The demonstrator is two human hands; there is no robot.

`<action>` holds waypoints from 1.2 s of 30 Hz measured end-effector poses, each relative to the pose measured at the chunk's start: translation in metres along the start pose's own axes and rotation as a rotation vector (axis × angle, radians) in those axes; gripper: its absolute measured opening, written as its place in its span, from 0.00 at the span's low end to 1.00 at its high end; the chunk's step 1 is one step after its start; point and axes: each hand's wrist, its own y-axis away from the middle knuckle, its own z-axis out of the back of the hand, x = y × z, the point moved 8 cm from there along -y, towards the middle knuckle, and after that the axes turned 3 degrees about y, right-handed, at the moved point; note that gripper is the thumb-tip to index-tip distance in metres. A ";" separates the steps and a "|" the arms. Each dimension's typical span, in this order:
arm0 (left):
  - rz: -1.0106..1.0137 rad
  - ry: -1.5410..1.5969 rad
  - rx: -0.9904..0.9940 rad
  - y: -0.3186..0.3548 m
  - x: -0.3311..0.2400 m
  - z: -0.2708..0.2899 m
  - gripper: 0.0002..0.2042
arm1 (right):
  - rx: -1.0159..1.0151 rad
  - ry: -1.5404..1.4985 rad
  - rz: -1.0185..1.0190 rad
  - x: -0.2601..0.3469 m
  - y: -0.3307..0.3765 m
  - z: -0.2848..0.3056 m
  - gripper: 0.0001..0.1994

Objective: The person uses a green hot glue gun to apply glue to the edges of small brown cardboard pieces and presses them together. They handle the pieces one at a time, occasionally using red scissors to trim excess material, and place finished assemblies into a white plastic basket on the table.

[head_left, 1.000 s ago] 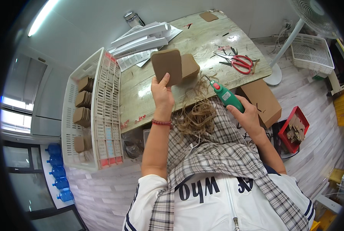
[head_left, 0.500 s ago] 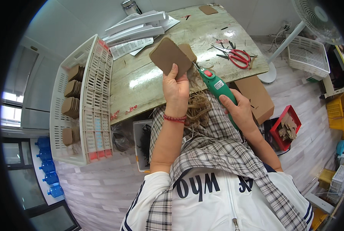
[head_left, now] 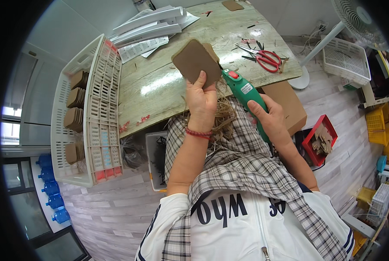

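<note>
My left hand [head_left: 202, 98] is closed on a brown flat piece with rounded corners [head_left: 195, 61], thumb on its face and the fingers behind it. Part of a second brown edge shows behind that piece. My right hand [head_left: 268, 116] wraps round a green handheld power tool with a red button [head_left: 243, 89], its thumb along the body. The tool's thin tip meets the right edge of the brown piece; whether they touch I cannot tell. Curly brown trimmings [head_left: 225, 116] lie below on my checked apron [head_left: 238, 163].
Red-handled scissors [head_left: 267, 60] and black scraps lie on the worn table [head_left: 159, 102], with papers [head_left: 148, 30] at the back. On the left, a white crate [head_left: 103, 113] holds stacked brown pieces. A red box of offcuts [head_left: 320, 141] and a fan [head_left: 360, 19] are at the right.
The tool's tip has shifted up slightly along the brown piece's right edge. The brown piece has tilted a little in my left hand. The whole view has moved slightly.
</note>
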 end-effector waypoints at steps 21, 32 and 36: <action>0.076 -0.331 0.107 0.030 0.013 0.023 0.16 | -0.047 0.013 0.027 0.011 -0.002 0.022 0.18; 0.212 -0.828 0.265 0.024 -0.042 0.021 0.17 | 0.112 0.221 0.010 -0.004 0.013 0.037 0.18; 0.365 -0.930 0.267 0.029 -0.043 0.031 0.18 | 0.133 0.272 0.000 -0.011 0.021 0.033 0.19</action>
